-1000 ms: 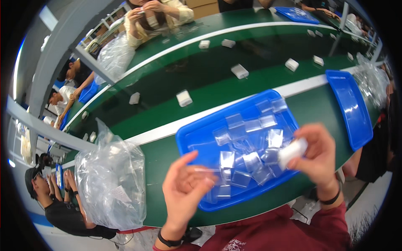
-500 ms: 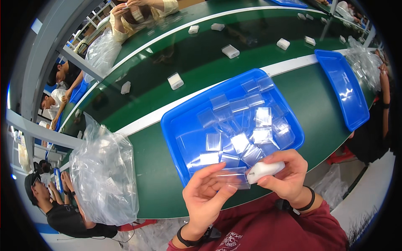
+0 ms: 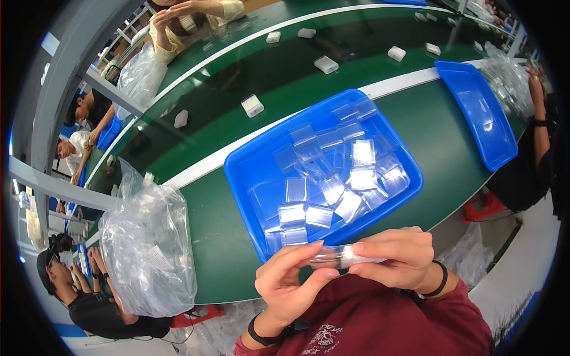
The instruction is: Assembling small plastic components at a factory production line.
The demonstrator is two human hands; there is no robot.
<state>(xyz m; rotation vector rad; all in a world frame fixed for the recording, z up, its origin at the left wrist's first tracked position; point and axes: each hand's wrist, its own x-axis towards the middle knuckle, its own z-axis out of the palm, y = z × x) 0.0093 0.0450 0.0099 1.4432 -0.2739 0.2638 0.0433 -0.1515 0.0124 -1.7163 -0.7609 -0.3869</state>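
Observation:
Near my body, in front of a blue tray (image 3: pixel 252 169), both hands meet at one small package. My left hand (image 3: pixel 286 282) pinches a clear plastic sleeve (image 3: pixel 323 258) between thumb and fingers. My right hand (image 3: pixel 404 258) grips a white plug adapter (image 3: pixel 360 257) from its far side. The adapter's end meets the mouth of the sleeve and seems partly inside it; fingers hide how deep. Several flat clear sleeves (image 3: pixel 363 153) lie overlapping in the tray.
Behind the tray, a green conveyor belt (image 3: pixel 297 77) carries several white adapters (image 3: pixel 252 105). A large clear plastic bag (image 3: pixel 148 255) stands at left. Another blue tray (image 3: pixel 480 115) sits at right. Other people work across the belt and on both sides.
My hands have come together, bringing the adapter level and against the sleeve's mouth. Its metal prong, visible before, is now covered. The view has shifted slightly.

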